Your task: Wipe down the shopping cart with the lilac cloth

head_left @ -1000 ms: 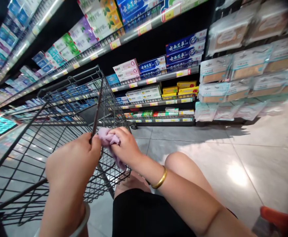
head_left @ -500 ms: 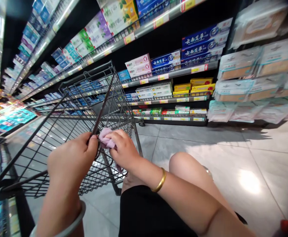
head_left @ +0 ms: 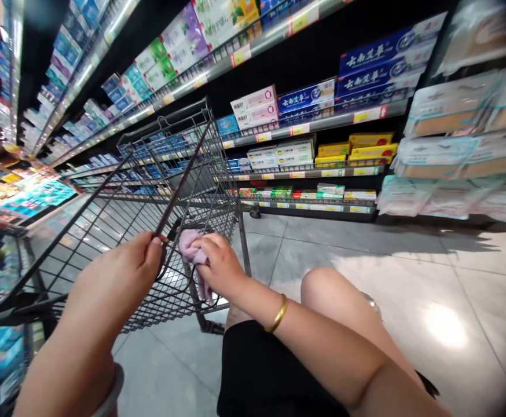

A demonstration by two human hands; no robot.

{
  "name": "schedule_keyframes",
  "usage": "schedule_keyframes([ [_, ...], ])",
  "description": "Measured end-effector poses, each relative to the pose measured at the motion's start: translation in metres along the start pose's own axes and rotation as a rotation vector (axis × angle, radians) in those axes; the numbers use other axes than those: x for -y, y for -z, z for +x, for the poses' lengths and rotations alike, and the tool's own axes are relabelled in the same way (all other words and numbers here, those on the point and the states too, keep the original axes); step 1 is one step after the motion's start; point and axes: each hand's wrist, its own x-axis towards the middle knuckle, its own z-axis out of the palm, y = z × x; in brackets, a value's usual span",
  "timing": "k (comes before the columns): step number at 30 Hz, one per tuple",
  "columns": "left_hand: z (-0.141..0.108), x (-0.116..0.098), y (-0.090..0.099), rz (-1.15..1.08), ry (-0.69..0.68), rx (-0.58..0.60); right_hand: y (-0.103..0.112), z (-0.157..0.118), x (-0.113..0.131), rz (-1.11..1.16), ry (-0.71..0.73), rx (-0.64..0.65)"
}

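A grey wire shopping cart (head_left: pixel 149 202) stands in front of me, its mesh basket facing my hands. My left hand (head_left: pixel 120 272) is wrapped round a dark bar or strap (head_left: pixel 179 188) that slants up across the basket. Just to the right, my right hand (head_left: pixel 222 265) grips a crumpled light purple cloth (head_left: pixel 191 246), held against the wires of the cart. Part of the cloth hangs below the fingers. A gold bangle circles my right wrist and a grey band my left one.
Shelves (head_left: pixel 331 120) of boxed goods run along the far side. Packaged items hang at the right (head_left: pixel 444 156). My bent knee (head_left: pixel 329 295) is over the grey tiled floor (head_left: pixel 305 243). Another low goods display (head_left: pixel 7 359) sits at the lower left.
The view has shifted a little, so the shelves appear farther right. My left hand sits slightly lower and farther from my right hand. The cloth stays in my right hand.
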Motion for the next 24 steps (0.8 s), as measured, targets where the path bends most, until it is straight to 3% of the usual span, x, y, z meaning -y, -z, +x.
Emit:
schedule_keyframes([
  [4, 0.012, -0.019, 0.012, 0.126, 0.022, -0.015, -0.001, 0.002, -0.015, 0.006, -0.201, 0.000],
  [8, 0.019, -0.039, 0.016, 0.140, 0.116, 0.003, 0.000, 0.005, -0.004, 0.081, -0.077, 0.001],
  [10, 0.016, -0.040, 0.012, 0.184, 0.125, -0.051, 0.001, 0.006, 0.002, 0.098, 0.016, 0.026],
  [12, 0.011, -0.039, 0.007, 0.215, 0.136, -0.094, 0.002, 0.007, 0.000, 0.092, 0.021, 0.047],
  [16, -0.002, -0.034, 0.002, 0.240, 0.178, -0.131, 0.005, 0.007, -0.014, 0.066, -0.173, 0.011],
  [18, -0.008, -0.032, 0.002, 0.264, 0.174, -0.143, 0.007, 0.007, -0.011, 0.067, -0.193, -0.018],
  [24, -0.027, -0.016, -0.009, 0.391, 0.158, -0.207, 0.006, 0.004, 0.023, 0.084, 0.182, 0.061],
])
